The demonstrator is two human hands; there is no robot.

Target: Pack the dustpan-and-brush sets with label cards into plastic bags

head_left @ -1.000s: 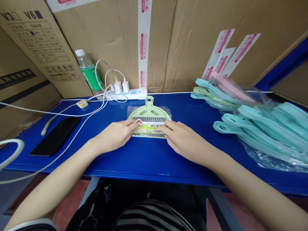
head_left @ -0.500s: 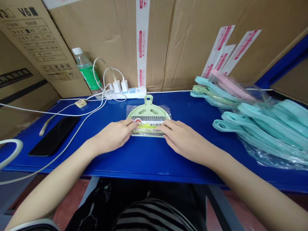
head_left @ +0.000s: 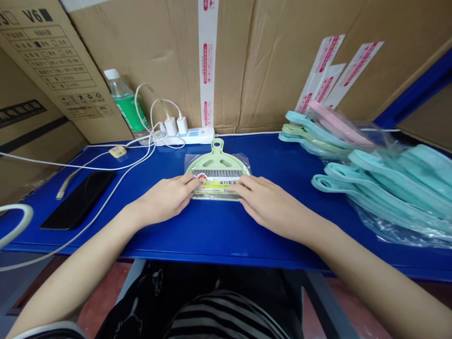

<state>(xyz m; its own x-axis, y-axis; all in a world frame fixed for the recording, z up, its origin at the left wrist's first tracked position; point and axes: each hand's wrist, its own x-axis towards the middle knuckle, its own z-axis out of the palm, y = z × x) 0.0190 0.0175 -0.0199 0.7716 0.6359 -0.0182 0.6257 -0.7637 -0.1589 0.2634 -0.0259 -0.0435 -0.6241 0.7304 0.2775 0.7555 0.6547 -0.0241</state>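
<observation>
A light green dustpan and brush set (head_left: 216, 162) in a clear plastic bag lies flat on the blue table (head_left: 212, 235), its looped handle pointing to the back. A white and yellow label crosses its front part. My left hand (head_left: 169, 197) grips the bag's left side, fingers curled together at the label's left end. On the right side my right hand (head_left: 263, 202) holds the bag in the same way, fingertips on the label's right end. The fingers cover both front corners of the set.
Bagged turquoise dustpans (head_left: 391, 188) pile up at the right, with pink, blue and green ones (head_left: 318, 132) behind. At the left are a black phone (head_left: 79, 200), white cables, a power strip (head_left: 197, 135) and a bottle (head_left: 129, 106). Cardboard (head_left: 282, 66) stands along the back.
</observation>
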